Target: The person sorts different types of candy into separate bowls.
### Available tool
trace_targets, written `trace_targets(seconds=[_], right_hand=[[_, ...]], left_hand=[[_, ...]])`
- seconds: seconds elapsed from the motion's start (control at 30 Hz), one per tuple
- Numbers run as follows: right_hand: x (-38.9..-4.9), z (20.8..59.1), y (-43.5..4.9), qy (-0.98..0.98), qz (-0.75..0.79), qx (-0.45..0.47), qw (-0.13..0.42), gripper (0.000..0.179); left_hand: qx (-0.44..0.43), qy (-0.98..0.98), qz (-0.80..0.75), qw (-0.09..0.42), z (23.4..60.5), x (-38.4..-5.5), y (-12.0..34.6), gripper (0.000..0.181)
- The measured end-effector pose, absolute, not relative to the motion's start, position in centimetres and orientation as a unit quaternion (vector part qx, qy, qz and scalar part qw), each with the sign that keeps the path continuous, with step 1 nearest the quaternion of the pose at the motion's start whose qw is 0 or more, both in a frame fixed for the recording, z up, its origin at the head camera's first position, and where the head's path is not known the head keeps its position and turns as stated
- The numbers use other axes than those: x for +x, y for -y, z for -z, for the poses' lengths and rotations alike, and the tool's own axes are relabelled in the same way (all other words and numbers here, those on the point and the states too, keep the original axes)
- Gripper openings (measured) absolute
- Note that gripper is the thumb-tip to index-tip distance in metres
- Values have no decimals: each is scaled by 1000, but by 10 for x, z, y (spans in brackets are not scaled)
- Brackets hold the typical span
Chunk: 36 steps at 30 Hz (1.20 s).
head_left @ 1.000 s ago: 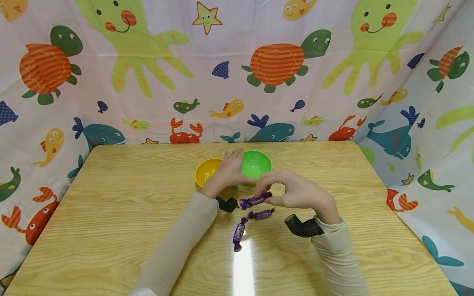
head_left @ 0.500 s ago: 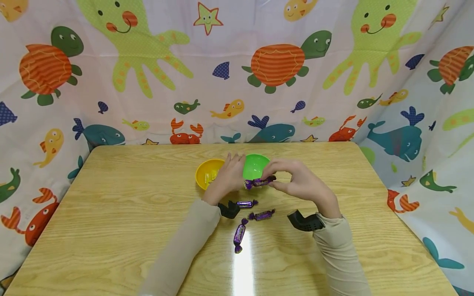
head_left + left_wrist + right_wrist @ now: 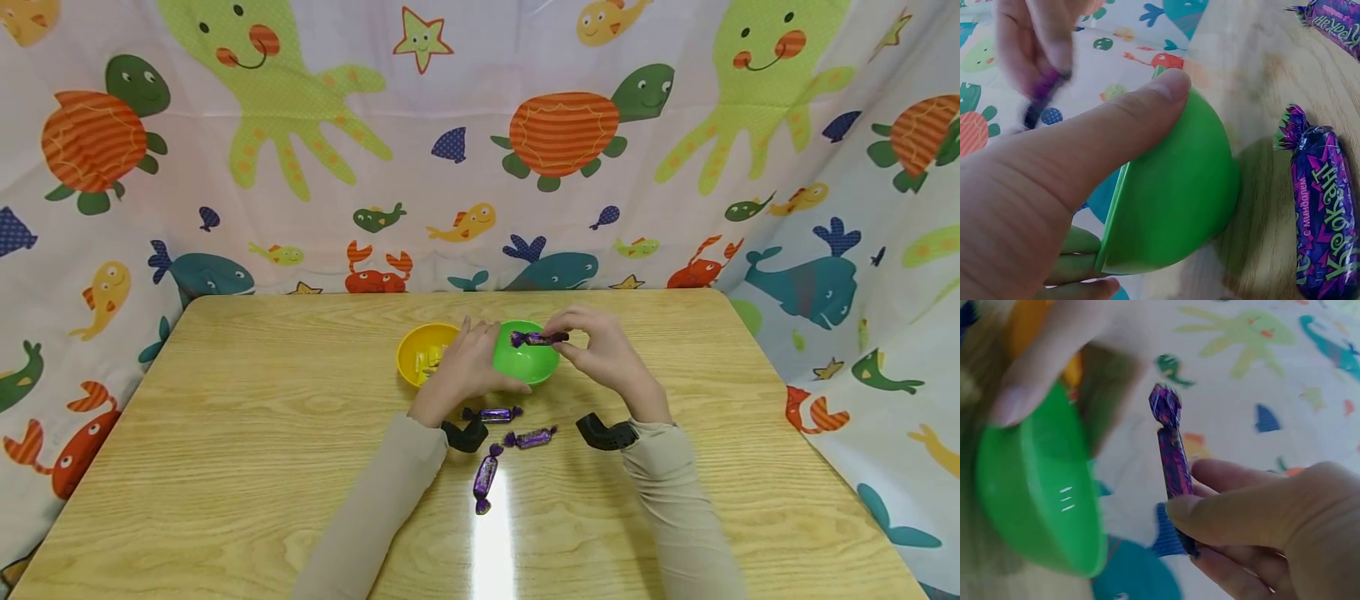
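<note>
Over the green bowl point(image 3: 525, 367) a purple-wrapped candy point(image 3: 534, 338) is held by its right end between the right hand's point(image 3: 606, 357) thumb and fingers. The right wrist view shows the same candy point(image 3: 1174, 459) pointing upward, apart from the bowl. My left hand point(image 3: 471, 365) holds the bowl around its left side. In the left wrist view its thumb point(image 3: 1129, 128) lies at the rim and some fingers appear beyond the bowl point(image 3: 1175, 187). Nearer on the table lie three more purple candies, an upper one point(image 3: 492, 414), a middle one point(image 3: 531, 437) and a lower one point(image 3: 486, 477).
A yellow bowl point(image 3: 403, 357) with several yellow-wrapped pieces point(image 3: 427, 360) stands left of the green one, partly behind the left hand. The wooden table point(image 3: 285, 400) meets a cloth point(image 3: 465, 179) printed with sea animals at the back and sides.
The right hand has lifted the candy from near the other candies and carried it away from the person, up over the green bowl. The left hand stays around the bowl's left side.
</note>
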State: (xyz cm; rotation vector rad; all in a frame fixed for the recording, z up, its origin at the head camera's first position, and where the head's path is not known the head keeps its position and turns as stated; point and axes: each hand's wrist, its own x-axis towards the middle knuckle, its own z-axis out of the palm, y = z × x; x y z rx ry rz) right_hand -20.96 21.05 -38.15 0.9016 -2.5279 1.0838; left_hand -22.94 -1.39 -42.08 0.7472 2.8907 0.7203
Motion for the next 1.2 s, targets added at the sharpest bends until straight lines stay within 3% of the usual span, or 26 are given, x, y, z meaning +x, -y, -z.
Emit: trace_targets(seconds=[0.43,0.97,1.2], right_hand=[[-239,418,-179,909,-266,306,96,20],[-240,429,-162,953,-200,223,43,25],[-241,431,-162,952,-200,229,46,25]], left_hand=[[252,-933,-255,25,421,-229,15,104],[258,-934,-248,24,422,-228,12,98],[258,-935,-243,21,422,-228,11,97]])
